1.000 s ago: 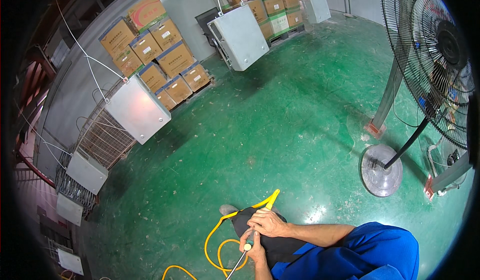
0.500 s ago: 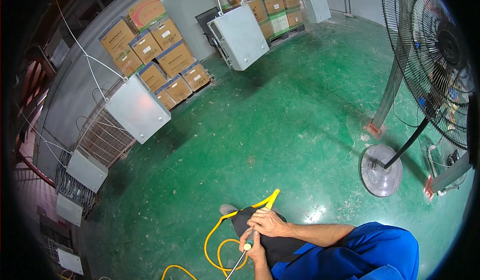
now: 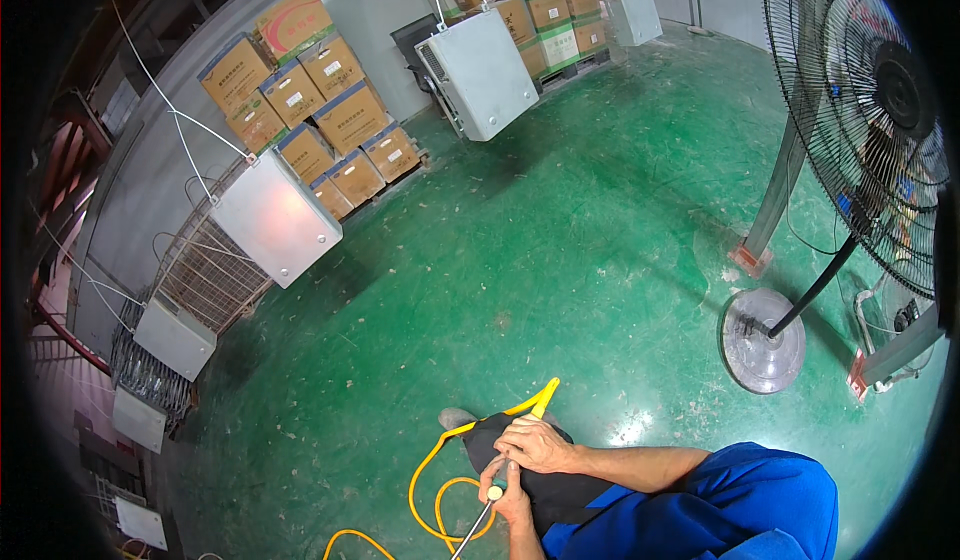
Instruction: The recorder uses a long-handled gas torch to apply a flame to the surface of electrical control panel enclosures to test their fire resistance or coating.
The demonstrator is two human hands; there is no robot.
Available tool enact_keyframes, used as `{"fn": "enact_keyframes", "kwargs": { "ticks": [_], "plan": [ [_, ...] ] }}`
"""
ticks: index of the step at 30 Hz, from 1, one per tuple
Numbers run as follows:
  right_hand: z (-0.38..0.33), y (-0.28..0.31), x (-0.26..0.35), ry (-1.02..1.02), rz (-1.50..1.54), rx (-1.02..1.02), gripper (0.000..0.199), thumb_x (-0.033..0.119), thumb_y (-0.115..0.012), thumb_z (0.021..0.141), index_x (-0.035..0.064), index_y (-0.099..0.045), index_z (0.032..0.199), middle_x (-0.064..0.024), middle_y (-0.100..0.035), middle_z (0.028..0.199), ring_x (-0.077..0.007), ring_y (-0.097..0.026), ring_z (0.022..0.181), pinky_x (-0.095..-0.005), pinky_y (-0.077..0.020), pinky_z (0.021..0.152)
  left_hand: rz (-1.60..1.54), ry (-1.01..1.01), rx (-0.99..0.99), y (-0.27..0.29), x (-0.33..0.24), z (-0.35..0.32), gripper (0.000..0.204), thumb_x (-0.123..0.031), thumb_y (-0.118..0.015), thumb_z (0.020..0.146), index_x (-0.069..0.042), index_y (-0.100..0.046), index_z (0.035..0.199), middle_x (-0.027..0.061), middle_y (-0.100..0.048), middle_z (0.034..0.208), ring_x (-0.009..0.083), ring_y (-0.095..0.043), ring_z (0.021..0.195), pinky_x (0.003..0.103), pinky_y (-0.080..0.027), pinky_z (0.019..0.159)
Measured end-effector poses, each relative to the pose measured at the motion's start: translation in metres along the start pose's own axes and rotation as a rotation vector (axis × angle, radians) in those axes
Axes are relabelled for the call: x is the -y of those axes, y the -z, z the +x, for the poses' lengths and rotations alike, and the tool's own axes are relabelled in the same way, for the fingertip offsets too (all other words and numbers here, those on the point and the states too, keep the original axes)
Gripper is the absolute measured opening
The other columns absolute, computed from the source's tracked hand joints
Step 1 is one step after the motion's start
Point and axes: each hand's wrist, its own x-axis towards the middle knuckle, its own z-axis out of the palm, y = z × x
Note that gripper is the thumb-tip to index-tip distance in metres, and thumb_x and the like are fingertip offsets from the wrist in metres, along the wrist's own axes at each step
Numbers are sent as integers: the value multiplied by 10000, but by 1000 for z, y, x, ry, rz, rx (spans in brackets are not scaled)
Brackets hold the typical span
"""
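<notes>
My right hand comes in from the right under a blue sleeve. Its fingers are curled downward, just above my left hand, and what they close on is hidden. A yellow handle-like piece sticks out beyond the right hand, joined to a yellow hose. My left hand is closed beside a pale round knob, from which a thin metal rod slants down to the lower edge. How these parts join between the hands cannot be made out. Dark trousers lie behind both hands.
Grey metal boxes hang on white wires along the left and top. Stacked cartons stand on pallets by the wall. A large black fan on a round base and steel posts stand right. Hose loops lie on the green floor.
</notes>
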Motion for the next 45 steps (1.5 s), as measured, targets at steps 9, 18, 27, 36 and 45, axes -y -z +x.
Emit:
{"fn": "enact_keyframes", "kwargs": {
  "ticks": [9,18,27,36,45],
  "plan": [
    [0,-2,0,6,-1,-22,141,166,-681,931,35,-725,900,-122,-659,810,-322,-642,816,-447,-499,770,-35,-4,5,1,5,0,185,8,-752,906,55,-653,1055,179,-717,1108,221,-673,962,350,-579,851],
    [0,-1,0,1,0,-11,140,162,-682,930,32,-728,905,-126,-663,818,-323,-644,832,-450,-499,782,-33,6,2,1,5,1,185,-7,-757,910,53,-655,1052,183,-720,1097,222,-677,962,356,-582,859],
    [1,1,0,0,-2,-15,136,159,-682,928,35,-724,895,-126,-658,810,-323,-642,826,-451,-497,776,33,-27,22,-1,-5,3,195,-2,-761,890,51,-667,1052,176,-726,1103,242,-677,992,381,-567,905],
    [1,0,1,-8,-5,-15,137,163,-682,929,36,-722,898,-122,-657,813,-322,-640,821,-448,-495,773,22,0,16,-3,-11,3,192,-16,-756,896,46,-666,1053,170,-729,1106,237,-668,1018,384,-545,942],
    [1,1,2,-3,-8,4,149,174,-679,937,37,-726,901,-118,-657,818,-319,-639,833,-445,-494,783,0,11,14,0,-6,1,208,-31,-771,900,51,-663,1057,176,-718,1115,242,-668,1009,381,-557,921]
  ]
}}
